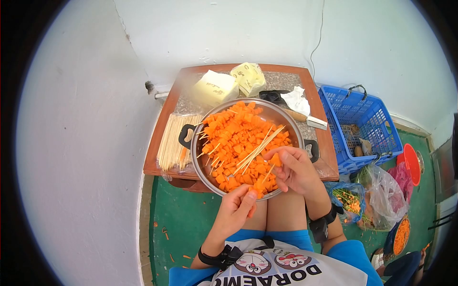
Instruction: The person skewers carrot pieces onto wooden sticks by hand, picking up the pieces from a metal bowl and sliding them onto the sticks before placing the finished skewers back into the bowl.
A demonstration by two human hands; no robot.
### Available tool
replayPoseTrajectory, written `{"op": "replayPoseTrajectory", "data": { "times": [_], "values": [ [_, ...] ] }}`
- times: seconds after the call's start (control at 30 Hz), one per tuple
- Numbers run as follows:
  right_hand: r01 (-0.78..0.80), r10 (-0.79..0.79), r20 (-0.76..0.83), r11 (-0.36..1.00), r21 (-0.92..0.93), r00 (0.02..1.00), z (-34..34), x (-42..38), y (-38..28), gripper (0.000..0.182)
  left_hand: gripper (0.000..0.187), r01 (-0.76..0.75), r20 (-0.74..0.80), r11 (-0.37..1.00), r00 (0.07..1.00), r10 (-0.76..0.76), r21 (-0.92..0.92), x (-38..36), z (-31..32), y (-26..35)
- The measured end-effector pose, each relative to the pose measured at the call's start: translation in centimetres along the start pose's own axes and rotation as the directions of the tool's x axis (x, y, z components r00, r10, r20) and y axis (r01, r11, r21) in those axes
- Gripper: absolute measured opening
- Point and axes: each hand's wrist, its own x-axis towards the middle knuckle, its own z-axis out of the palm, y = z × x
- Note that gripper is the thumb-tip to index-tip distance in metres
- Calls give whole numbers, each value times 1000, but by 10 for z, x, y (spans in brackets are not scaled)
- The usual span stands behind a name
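Note:
My left hand [236,207] is closed on orange carrot pieces at the near rim of a large metal pan [199,168]. A thin wooden skewer [268,173] runs up from those pieces toward my right hand [296,169], whose fingers are closed on a carrot piece [275,159] by the skewer's upper end. Many cut carrot pieces [234,125] fill the pan, some threaded on skewers at its left side. Several bare skewers [260,150] lie across the carrots. Left of the pan, a bundle of skewers [174,143] rests on plastic.
The pan stands on a wooden-edged table [310,86] with yellow packets [217,88] and a peeler [317,123]. Right are a blue crate [341,138], plastic bags [384,190], a red basin [411,164] and a bowl of carrots [401,236]. Another person's leg shows at lower right.

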Motion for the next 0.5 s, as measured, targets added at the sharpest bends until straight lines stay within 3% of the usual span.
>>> {"op": "replayPoseTrajectory", "data": {
  "times": [0.07,0.27,0.5],
  "values": [
    [-54,47,51,988,143,998,-2,0,0,29,25,24,7,1000,1000,-24,3,0,0,1],
    [-148,84,199,931,334,976,-9,2,3,28,26,13,18,1000,1000,-14,17,0,-2,-1],
    [-181,77,251,887,425,965,-11,2,4,28,27,8,29,1000,1000,-8,5,-1,-1,1]
  ]
}}
